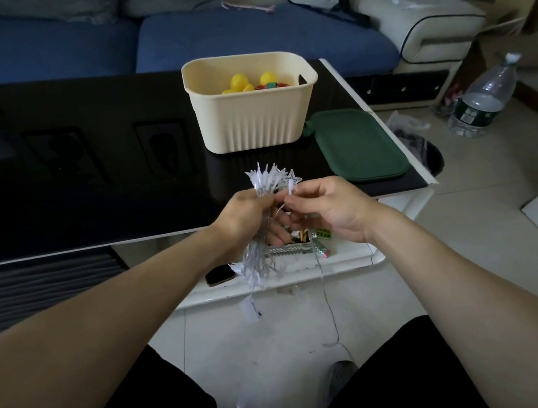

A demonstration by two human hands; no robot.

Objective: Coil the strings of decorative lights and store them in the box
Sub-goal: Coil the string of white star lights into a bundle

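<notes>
Mostly, the coiling appears to be done: a thick bundle of star lights [262, 204] is gripped in the left hand [245, 217], its loops sticking up above the fist and hanging below it, in the air just in front of the near edge of the black table [86, 195]. One clear star [292, 178] is pinched between the thumb and fingers of the right hand [323, 210], held right beside the bundle as if to be folded in. What is left, judging by this, is the loose wire tail [328, 302], which trails down to the floor between the knees, and the storing itself. The cream box [249, 120] stands open on the table, well apart from the hands, with yellow ducks [240, 82] and other coloured things already inside; its green lid [359, 144] lies flat just beside it. Nothing is seen between hands and box. A phone [219, 275] and snack packets [318, 242] lie on the white lower shelf [348, 258] beneath the hands, where hanging loops could catch. A water bottle [484, 97] stands on the floor.
</notes>
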